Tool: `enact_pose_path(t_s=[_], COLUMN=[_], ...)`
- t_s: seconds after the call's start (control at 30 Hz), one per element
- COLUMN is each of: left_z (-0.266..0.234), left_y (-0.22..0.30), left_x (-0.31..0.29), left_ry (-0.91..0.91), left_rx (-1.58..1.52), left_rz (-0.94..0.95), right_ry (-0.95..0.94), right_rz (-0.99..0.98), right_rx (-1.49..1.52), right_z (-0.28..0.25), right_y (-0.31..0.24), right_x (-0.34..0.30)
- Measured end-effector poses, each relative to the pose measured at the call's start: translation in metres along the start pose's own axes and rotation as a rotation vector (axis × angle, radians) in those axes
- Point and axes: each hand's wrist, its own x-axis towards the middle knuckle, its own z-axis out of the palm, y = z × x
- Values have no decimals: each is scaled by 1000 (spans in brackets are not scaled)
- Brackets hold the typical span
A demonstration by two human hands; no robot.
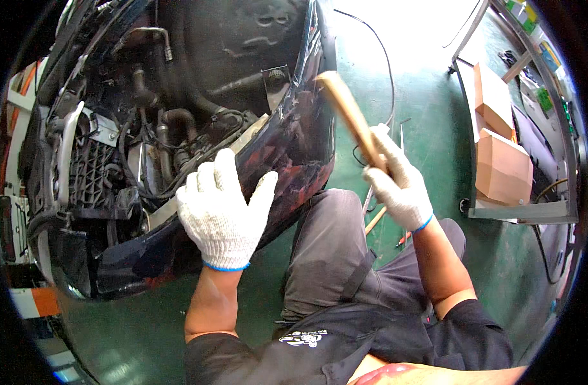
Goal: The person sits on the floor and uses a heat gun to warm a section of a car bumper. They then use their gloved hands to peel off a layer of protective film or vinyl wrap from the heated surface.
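Observation:
My left hand (222, 215), in a white knit glove with a blue cuff, is spread flat with its fingers apart. It is over the rim of a dark, scuffed car body panel (287, 144); whether it presses on it I cannot tell. My right hand (400, 186), gloved the same way, is closed round a wooden stick (351, 115). The stick is raised and tilted, its far end toward the panel's right edge, and slightly blurred. Beyond the panel lies the car's exposed interior, with pipes (167, 151), hoses and a black ribbed plastic part (93, 168).
My knees (329, 250) are bent beside the panel. Thin rods, a wooden-handled tool (375, 220) and a cable (389, 58) lie on the green floor (428, 96). On the right, a metal-framed cart (525, 213) carries brown cardboard boxes (503, 168).

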Motion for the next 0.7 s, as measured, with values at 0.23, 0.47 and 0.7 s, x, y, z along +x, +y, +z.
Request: enact_pose_path(t_s=[0.23, 0.47, 0.7], left_z=[2, 0, -2], left_y=[-10, -12, -9], left_x=[-4, -5, -4], left_ry=[-29, -8, -22], left_rx=[-57, -22, -84], left_rz=[24, 45, 20], right_ry=[-321, -380, -276], right_rz=[-352, -325, -395], right_rx=[-457, -591, -433], right_z=[48, 32, 28], right_y=[-96, -117, -101], right_x=[30, 47, 55])
